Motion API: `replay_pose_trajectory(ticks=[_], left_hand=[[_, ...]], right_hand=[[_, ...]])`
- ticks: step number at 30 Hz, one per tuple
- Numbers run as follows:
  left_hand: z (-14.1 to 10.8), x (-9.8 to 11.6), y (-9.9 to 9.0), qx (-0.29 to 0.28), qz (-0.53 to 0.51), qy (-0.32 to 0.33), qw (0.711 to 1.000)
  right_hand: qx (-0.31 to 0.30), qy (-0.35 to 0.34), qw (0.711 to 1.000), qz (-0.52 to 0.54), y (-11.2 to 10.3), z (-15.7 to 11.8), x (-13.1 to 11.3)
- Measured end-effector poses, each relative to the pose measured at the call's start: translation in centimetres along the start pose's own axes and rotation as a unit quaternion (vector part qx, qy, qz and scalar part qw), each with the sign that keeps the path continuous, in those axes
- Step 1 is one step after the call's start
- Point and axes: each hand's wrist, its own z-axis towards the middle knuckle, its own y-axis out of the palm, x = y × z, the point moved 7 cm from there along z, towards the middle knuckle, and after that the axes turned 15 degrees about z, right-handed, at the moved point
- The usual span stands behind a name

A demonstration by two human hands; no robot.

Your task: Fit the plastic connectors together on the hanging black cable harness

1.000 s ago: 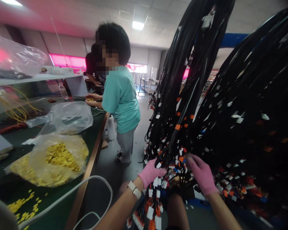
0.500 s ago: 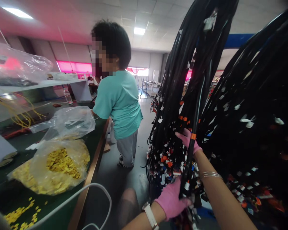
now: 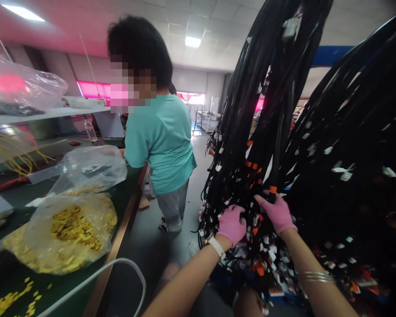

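A thick bundle of black wire harnesses (image 3: 260,114) hangs from above, its lower ends full of white and orange connectors (image 3: 251,233). My left hand (image 3: 231,223), in a pink glove with a watch at the wrist, is closed around strands at the bundle's lower left. My right hand (image 3: 277,212), also in a pink glove, grips a black cable with an orange band just to the right. A second mass of black harnesses (image 3: 353,158) hangs further right.
A person in a teal shirt (image 3: 160,141) stands at a green workbench (image 3: 119,193) on the left. On it lie a clear bag of yellow parts (image 3: 62,233) and another clear bag (image 3: 92,167). A white cable (image 3: 119,268) loops over the bench edge.
My left hand rose from low under the bundle to grasp strands beside my right hand. My right hand slid down the banded cable. The person in teal stepped closer.
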Motion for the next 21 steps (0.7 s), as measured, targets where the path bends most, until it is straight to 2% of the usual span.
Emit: replay_pose_trajectory(ticks=[3, 5, 9, 13, 16, 18, 21], left_hand=[[2.4, -0.1, 0.5, 0.001, 0.013, -0.008, 1.0], [3.4, -0.1, 0.7, 0.002, 0.018, -0.011, 1.0], [5.0, 0.2, 0.6, 0.008, 0.013, -0.016, 1.0], [6.1, 0.5, 0.6, 0.002, -0.025, -0.023, 0.999], [5.7, 0.8, 0.4, 0.014, -0.079, -0.031, 0.996], [4.6, 1.0, 0.3, 0.013, -0.13, -0.035, 0.991], [1.3, 0.7, 1.1, -0.055, -0.234, -0.041, 0.97]], right_hand=[[0.084, 0.021, 0.994, -0.059, -0.4, 1.6, 0.9], [0.073, 0.032, 0.994, -0.073, -0.2, 2.9, 1.3], [-0.03, 0.059, 0.997, -0.035, 0.0, 3.4, 2.5], [-0.151, 0.099, 0.982, 0.06, 0.4, 0.8, 3.2], [-0.215, 0.112, 0.963, 0.118, 1.0, -1.4, 2.7], [-0.236, 0.111, 0.954, 0.146, 1.4, -2.6, 2.1], [-0.229, 0.108, 0.953, 0.167, 1.8, -4.3, 1.7]])
